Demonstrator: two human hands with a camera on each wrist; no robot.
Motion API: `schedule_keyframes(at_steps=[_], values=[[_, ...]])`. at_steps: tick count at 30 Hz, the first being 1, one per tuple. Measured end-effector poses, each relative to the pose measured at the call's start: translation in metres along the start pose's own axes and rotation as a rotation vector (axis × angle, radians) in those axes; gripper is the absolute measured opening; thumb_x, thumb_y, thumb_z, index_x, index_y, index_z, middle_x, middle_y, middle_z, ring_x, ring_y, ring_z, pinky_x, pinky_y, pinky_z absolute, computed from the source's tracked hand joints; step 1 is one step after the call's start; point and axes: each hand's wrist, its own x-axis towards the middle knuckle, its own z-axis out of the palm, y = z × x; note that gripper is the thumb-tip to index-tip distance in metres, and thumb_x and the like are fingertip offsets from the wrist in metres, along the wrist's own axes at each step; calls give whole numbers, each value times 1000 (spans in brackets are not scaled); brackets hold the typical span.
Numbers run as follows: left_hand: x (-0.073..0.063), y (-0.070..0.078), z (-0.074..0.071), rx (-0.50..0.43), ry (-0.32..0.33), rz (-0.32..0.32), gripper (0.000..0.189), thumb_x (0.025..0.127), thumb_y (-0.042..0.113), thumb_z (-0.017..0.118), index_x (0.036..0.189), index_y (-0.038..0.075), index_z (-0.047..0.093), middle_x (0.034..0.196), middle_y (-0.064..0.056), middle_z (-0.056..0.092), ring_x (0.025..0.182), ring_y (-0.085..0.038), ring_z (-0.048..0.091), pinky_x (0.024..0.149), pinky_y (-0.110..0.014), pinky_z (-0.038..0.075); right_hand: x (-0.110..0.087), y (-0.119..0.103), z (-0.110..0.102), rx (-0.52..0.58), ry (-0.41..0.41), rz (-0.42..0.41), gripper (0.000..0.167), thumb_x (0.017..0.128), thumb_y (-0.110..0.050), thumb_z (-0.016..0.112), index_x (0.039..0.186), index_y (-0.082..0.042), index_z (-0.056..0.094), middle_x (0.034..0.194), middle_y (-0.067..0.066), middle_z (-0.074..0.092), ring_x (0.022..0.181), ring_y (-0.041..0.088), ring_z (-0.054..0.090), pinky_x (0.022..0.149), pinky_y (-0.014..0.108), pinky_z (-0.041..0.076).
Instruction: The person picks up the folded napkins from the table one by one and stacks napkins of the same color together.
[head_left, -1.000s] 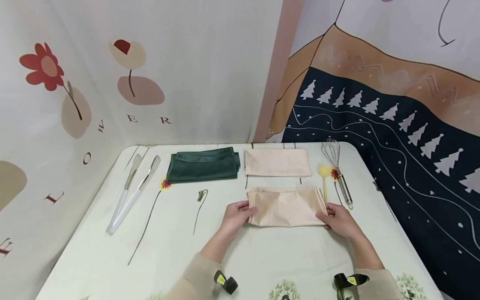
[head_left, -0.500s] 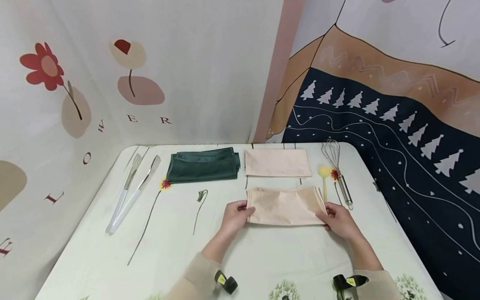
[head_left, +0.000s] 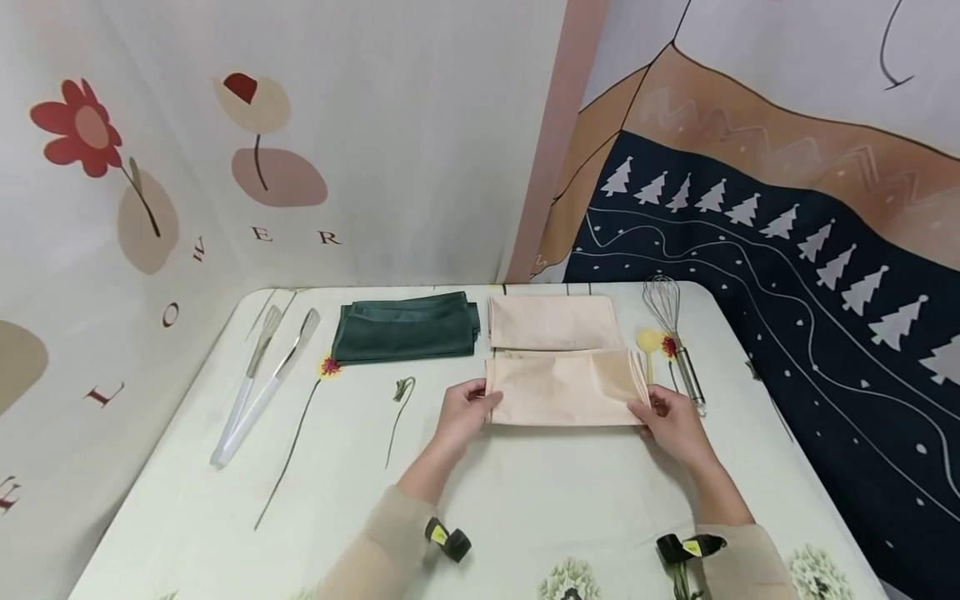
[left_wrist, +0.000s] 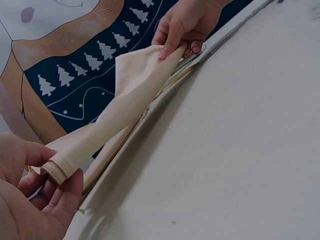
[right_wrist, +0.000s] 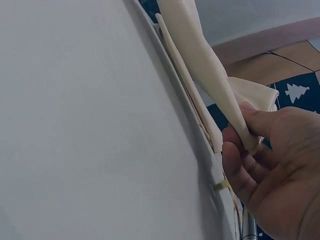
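A folded cream-peach cloth (head_left: 566, 390) is stretched between both hands, lifted off the table as the wrist views show. My left hand (head_left: 462, 412) pinches its left end, thumb on top; the folded layers (left_wrist: 57, 170) stick out between thumb and fingers in the left wrist view. At the right end my right hand (head_left: 677, 425) pinches the near corner, and in the right wrist view the cloth (right_wrist: 210, 65) runs up and away from that grip. Right behind it lies a second folded pale pink cloth (head_left: 553, 321), its near edge close to the held one.
A folded dark green cloth (head_left: 405, 329) lies at the back left of the table (head_left: 570, 500). Metal tongs (head_left: 262, 387) with pale handles lie farther left. A whisk (head_left: 677, 342) lies at the right, beside a yellow spoon-shaped utensil (head_left: 648, 343). Printed curtains stand behind.
Both hands have raised the cream-peach cloth and carried it away from me, toward the pale pink cloth. Its grip at both ends is unchanged.
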Motion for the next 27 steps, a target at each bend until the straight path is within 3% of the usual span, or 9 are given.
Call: schedule_keyframes(at_steps=[18, 27], values=[[32, 13, -5, -1, 19, 39, 31, 95, 11, 70, 123, -3, 69, 104, -12, 68, 88, -18, 61, 67, -22, 52, 32, -5, 5, 112, 29, 24, 28, 96, -16, 72, 112, 7, 68, 86, 11, 66, 62, 11, 67, 58, 26, 58], [44, 21, -7, 31, 19, 54, 34, 95, 13, 71, 126, -2, 68, 110, -12, 66, 94, -21, 61, 71, -24, 52, 44, -11, 3, 65, 31, 29, 31, 99, -18, 68, 118, 6, 66, 109, 29, 67, 66, 13, 69, 54, 26, 57]])
